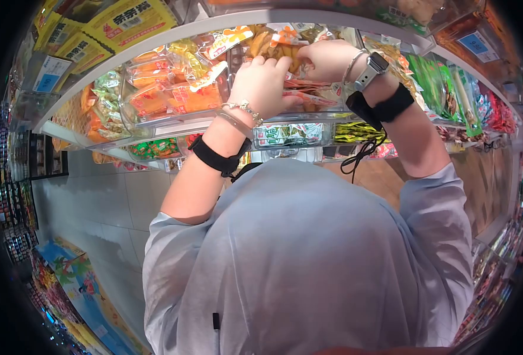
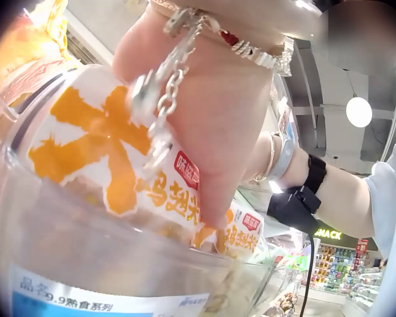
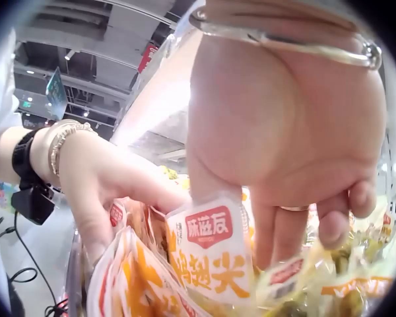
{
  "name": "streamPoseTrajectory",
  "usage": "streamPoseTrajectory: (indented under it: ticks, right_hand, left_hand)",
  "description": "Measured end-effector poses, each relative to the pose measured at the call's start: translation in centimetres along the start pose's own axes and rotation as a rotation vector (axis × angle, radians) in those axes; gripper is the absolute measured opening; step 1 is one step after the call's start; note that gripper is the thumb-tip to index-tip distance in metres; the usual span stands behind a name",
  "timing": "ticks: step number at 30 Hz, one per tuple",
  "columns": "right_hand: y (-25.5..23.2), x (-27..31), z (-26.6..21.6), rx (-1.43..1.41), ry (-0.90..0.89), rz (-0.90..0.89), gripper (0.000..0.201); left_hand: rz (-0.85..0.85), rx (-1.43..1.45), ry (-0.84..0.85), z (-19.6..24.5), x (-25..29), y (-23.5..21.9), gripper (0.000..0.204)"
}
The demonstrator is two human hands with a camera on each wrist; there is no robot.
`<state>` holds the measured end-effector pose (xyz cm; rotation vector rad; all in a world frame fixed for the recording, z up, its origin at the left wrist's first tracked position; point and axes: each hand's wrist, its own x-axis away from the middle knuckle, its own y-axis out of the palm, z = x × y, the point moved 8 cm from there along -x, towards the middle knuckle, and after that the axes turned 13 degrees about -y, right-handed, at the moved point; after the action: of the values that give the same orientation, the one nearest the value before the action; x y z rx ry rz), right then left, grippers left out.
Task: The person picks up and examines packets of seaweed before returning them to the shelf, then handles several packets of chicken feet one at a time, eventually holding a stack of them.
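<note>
In the head view my left hand (image 1: pixel 261 83) reaches into a clear shelf bin of printed snack packets. Its thumb lies against the front of chicken wing tip packets (image 2: pixel 175 188) in the left wrist view, with the fingers over their tops. My right hand (image 1: pixel 326 61) reaches down into the same bin from the other side. In the right wrist view an upright chicken wing tip packet (image 3: pixel 214 247) covers the right thumb's tip; two fingers (image 3: pixel 264 228) point down behind it, the others bend. I cannot tell whether the right hand grips that packet.
The clear bin's front wall (image 2: pixel 119 231) bears a price label (image 2: pixel 105 300). Orange packets (image 1: pixel 172 89) fill the bin to the left, and green packets (image 1: pixel 430 83) hang over the shelf at right. A white shelf edge (image 1: pixel 214 29) arches above. A black cable (image 1: pixel 359 157) dangles from the right wrist.
</note>
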<state>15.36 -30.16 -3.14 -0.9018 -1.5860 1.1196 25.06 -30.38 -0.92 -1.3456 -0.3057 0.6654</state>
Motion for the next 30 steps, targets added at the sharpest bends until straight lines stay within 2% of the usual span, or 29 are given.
streamPoseTrajectory:
  ticks: [1, 3, 7, 9, 12, 13, 15, 16, 17, 19, 20, 23, 25, 27, 28, 30]
  right_hand:
    - [-0.2, 0.1, -0.1, -0.003, 0.003, -0.001, 0.025]
    - [-1.2, 0.7, 1.3, 0.186, 0.225, 0.053, 0.025]
    - [-1.2, -1.1, 1.1, 0.316, 0.218, 0.186, 0.022]
    - [-0.8, -2.2, 0.6, 0.372, 0.220, 0.154, 0.016]
    - [-0.9, -2.7, -1.2, 0.595, 0.127, 0.116, 0.013]
    - [-0.7, -2.7, -0.9, 0.591, 0.134, 0.114, 0.013]
    - [0.4, -3.0, -0.4, 0.634, 0.019, 0.075, 0.016]
    - [-0.1, -2.6, -0.1, 0.538, -0.048, 0.201, 0.011]
    - [0.2, -2.0, 0.7, 0.535, -0.040, 0.199, 0.011]
    - [-0.2, -0.7, 1.0, 0.130, -0.015, 0.127, 0.010]
    - [0.4, -0.6, 1.3, 0.024, -0.063, 0.134, 0.013]
    - [-0.2, 0.3, 0.3, -0.019, -0.132, 0.191, 0.014]
    - [-1.1, 0.2, 0.5, -0.086, -0.107, 0.126, 0.012]
    - [-1.7, 0.5, 1.2, -0.190, -0.007, 0.067, 0.011]
    - [-1.2, 0.5, 1.6, -0.337, 0.004, 0.093, 0.011]
    - [-1.0, 0.3, 2.0, -0.257, 0.043, 0.073, 0.009]
  left_hand:
    - [-0.003, 0.001, 0.003, -0.2, 0.0, 0.5, 0.056]
    - [-0.041, -0.132, 0.034, -0.2, 0.3, 1.2, 0.054]
    - [-0.029, -0.088, 0.096, 0.0, -0.3, 1.1, 0.056]
    - [-0.314, -0.107, -0.084, -0.7, -0.4, 2.1, 0.058]
    - [-0.232, -0.085, -0.023, -0.6, -0.6, 2.0, 0.052]
    - [-0.236, -0.085, -0.016, -0.5, -0.7, 1.9, 0.052]
    - [-0.281, -0.140, 0.005, -0.3, -0.6, 1.8, 0.053]
    - [-0.285, -0.140, 0.014, -0.4, -0.4, 2.0, 0.053]
    - [-0.261, -0.161, 0.059, -0.4, -0.3, 2.1, 0.053]
    - [-0.238, -0.179, 0.106, -0.3, -0.3, 2.0, 0.053]
    - [-0.265, -0.184, 0.094, -0.4, -0.5, 2.1, 0.052]
    - [-0.280, -0.159, 0.082, -0.9, -0.5, 2.2, 0.049]
    - [-0.270, -0.126, 0.084, -0.9, -0.6, 2.1, 0.048]
    - [-0.260, -0.110, 0.085, -0.8, -0.5, 1.9, 0.047]
    - [-0.262, -0.111, 0.091, -0.8, -0.5, 1.9, 0.047]
    - [-0.261, -0.096, 0.074, -0.9, -0.6, 1.8, 0.047]
